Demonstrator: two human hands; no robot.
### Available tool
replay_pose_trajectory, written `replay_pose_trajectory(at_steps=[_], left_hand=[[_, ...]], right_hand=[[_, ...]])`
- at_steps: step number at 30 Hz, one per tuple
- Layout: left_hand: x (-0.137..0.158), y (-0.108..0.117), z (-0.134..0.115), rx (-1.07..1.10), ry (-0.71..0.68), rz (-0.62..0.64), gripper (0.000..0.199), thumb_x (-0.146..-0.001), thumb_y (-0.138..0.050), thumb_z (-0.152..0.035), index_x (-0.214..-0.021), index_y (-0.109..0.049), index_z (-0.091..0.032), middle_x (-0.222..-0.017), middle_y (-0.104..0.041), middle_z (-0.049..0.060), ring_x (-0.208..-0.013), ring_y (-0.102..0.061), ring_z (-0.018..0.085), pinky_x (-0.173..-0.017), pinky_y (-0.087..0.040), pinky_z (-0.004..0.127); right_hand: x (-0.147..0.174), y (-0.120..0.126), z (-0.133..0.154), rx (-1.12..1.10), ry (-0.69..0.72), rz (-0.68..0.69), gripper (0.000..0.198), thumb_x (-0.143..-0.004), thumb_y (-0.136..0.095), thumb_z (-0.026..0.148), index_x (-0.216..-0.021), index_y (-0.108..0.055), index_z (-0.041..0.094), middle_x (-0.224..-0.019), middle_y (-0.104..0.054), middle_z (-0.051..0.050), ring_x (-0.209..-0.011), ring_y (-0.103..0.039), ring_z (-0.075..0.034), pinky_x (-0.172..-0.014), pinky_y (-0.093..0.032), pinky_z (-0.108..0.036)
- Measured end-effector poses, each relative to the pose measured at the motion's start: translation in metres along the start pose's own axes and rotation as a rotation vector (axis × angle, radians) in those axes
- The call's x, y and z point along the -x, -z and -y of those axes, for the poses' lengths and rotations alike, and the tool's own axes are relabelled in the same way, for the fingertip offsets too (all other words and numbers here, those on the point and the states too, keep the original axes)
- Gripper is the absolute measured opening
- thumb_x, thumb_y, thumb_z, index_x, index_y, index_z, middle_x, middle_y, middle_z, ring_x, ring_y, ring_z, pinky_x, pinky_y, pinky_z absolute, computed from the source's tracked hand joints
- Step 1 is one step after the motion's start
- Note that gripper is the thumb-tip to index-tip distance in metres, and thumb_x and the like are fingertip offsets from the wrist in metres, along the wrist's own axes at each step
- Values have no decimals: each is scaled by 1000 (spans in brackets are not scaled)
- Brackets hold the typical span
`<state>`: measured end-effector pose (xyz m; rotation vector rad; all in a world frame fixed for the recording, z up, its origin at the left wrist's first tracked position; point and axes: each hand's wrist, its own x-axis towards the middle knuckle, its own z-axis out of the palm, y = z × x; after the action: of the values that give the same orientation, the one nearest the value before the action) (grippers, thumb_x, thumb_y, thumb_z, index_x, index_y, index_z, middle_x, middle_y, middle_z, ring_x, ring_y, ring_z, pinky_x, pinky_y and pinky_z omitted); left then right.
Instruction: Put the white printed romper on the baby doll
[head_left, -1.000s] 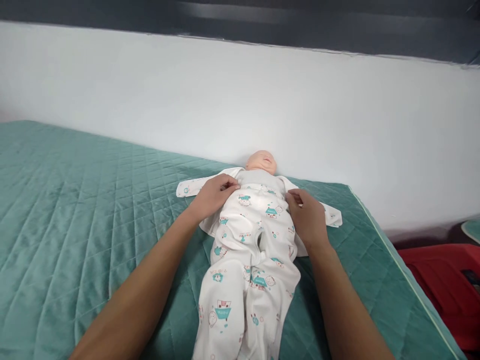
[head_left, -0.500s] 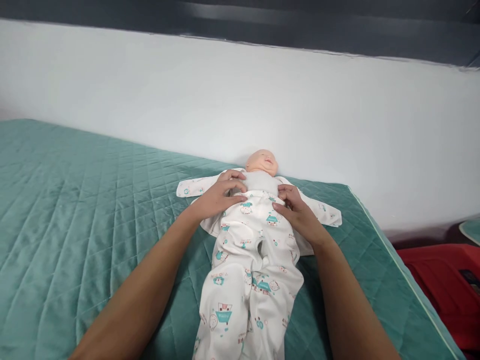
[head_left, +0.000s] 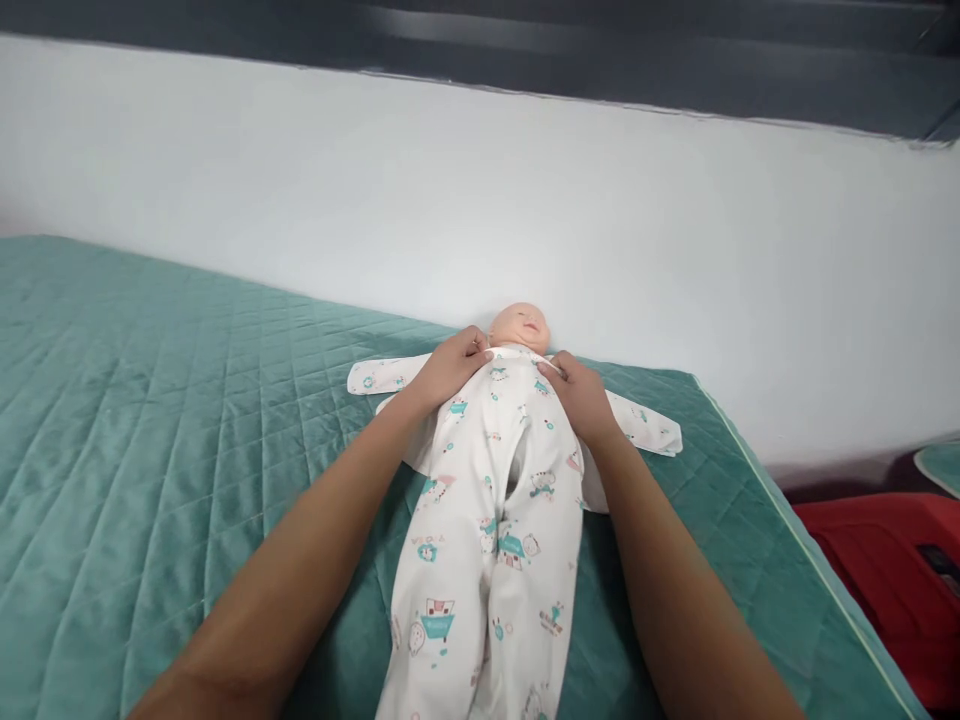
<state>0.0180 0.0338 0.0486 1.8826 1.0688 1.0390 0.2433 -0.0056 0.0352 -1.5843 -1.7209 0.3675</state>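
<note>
A baby doll (head_left: 519,326) lies on its back, its head close to the wall. White printed baby pants (head_left: 487,490) cover its body, and the waistband sits high, just below the neck. My left hand (head_left: 454,366) pinches the waistband at its left side. At the other side my right hand (head_left: 576,392) grips the same waistband between thumb and fingers. Beneath the doll a white printed baby top (head_left: 643,424) is spread out, with a sleeve reaching to each side. The doll's arms and legs are hidden.
A green quilted bedspread (head_left: 187,440) lies under everything. The white wall (head_left: 420,210) rises right behind the doll's head, with a dark ledge (head_left: 480,60) above. Beyond the bed's right edge stands a red case-like object (head_left: 877,580).
Both hands have closed on the waistband and moved up toward the doll's neck. The pants are pulled higher and straighter, covering the pale chest that showed before.
</note>
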Motion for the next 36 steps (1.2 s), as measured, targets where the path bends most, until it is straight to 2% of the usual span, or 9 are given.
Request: replay_pose_trajectory(at_steps=[4,10,13,17,20,25,27,31,36], left_hand=[[-6,-7,5,24,72,-33,12,-84,-57,-29,-79,-52,-19,-76,-59,-2,-74,-54,15,-69,-39,27],[-2,-8,11,-192,-36,-90,11,-85,-57,-28,-77,-54,-21,-86,-64,2,-86,-57,19,-82,-43,32],[1,-1,13,-289,-169,-39,13,-89,-54,-31,-81,-55,-21,-101,-65,5,-103,-54,22,-98,-38,38],[4,10,11,-255,-162,86,20,-90,-54,-35,-77,-51,-20,-114,-63,6,-117,-50,23,-107,-32,41],[6,14,8,-226,-155,126,23,-89,-52,-35,-73,-47,-20,-108,-63,6,-112,-52,23,-102,-37,38],[1,15,11,-275,-16,79,19,-90,-47,-35,-78,-50,-21,-81,-60,1,-78,-54,19,-72,-40,31],[-3,12,15,-297,21,14,17,-90,-48,-33,-78,-49,-21,-73,-56,-1,-70,-51,18,-66,-36,30],[-15,3,23,-378,40,-144,13,-90,-48,-29,-78,-46,-22,-68,-53,0,-66,-48,19,-65,-34,31],[-24,-4,29,-439,80,-185,10,-90,-49,-31,-84,-51,-23,-69,-57,2,-68,-52,21,-66,-36,32]], right_hand=[[-6,-5,-3,-50,-36,-12,37,-89,-51,53,-71,-48,21,-65,-51,3,-66,-44,-15,-63,-31,-28],[3,-5,-2,-52,-68,-61,36,-89,-51,55,-78,-57,22,-73,-60,1,-70,-51,-16,-67,-35,-29],[3,-3,-4,20,-22,-102,36,-89,-50,54,-75,-56,22,-79,-61,-1,-76,-53,-18,-71,-37,-32],[0,1,-11,36,135,-104,34,-90,-47,48,-71,-56,21,-92,-62,-7,-95,-55,-22,-91,-39,-39],[0,6,-14,-6,134,-7,32,-90,-46,44,-72,-58,21,-110,-66,-9,-109,-55,-24,-100,-37,-42],[5,20,-14,-93,80,210,30,-89,-49,46,-72,-55,21,-130,-62,-3,-114,-57,-24,-98,-41,-42],[5,22,-14,-58,56,207,30,-89,-49,47,-75,-58,22,-123,-65,-3,-108,-58,-25,-94,-42,-41],[-2,18,-17,110,-51,105,34,-90,-44,51,-80,-60,22,-88,-69,-4,-80,-57,-21,-73,-41,-34],[-8,7,-20,200,-99,-12,33,-90,-43,48,-74,-53,22,-71,-62,-3,-68,-51,-19,-65,-34,-32]])
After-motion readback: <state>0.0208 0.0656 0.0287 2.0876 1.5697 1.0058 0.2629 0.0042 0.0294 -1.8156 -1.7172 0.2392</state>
